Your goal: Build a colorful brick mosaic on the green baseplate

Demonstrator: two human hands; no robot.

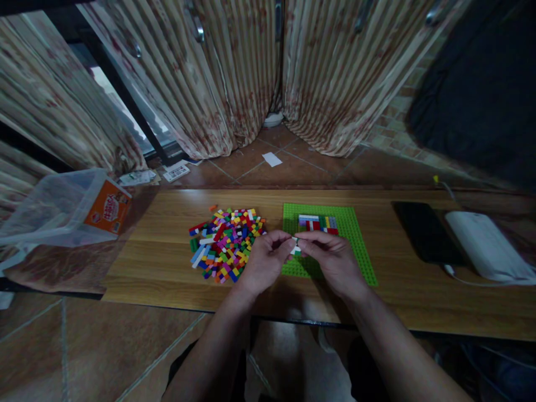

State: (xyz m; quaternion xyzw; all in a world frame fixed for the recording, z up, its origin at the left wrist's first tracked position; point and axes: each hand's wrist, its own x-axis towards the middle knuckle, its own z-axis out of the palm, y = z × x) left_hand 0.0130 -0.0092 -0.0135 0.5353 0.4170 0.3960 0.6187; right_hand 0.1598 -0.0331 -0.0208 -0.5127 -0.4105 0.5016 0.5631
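My left hand point(268, 259) and my right hand point(330, 258) meet over the near left part of a green baseplate point(358, 245). Their fingertips pinch small toy bricks point(295, 249), white and green, between them; the fingers cover part of these. Beyond my hands, rows of bricks point(316, 225) in red, white, blue, yellow and grey sit on the baseplate. Left of my left hand lies a loose heap of many-coloured bricks point(228, 243), close to the wrist.
A black phone point(427, 231) and a white device with a cable point(488, 245) lie at the right of the wooden table point(154, 251). To the left stands a clear plastic tub point(67, 206) with an orange label. Striped curtains point(234, 72) hang behind.
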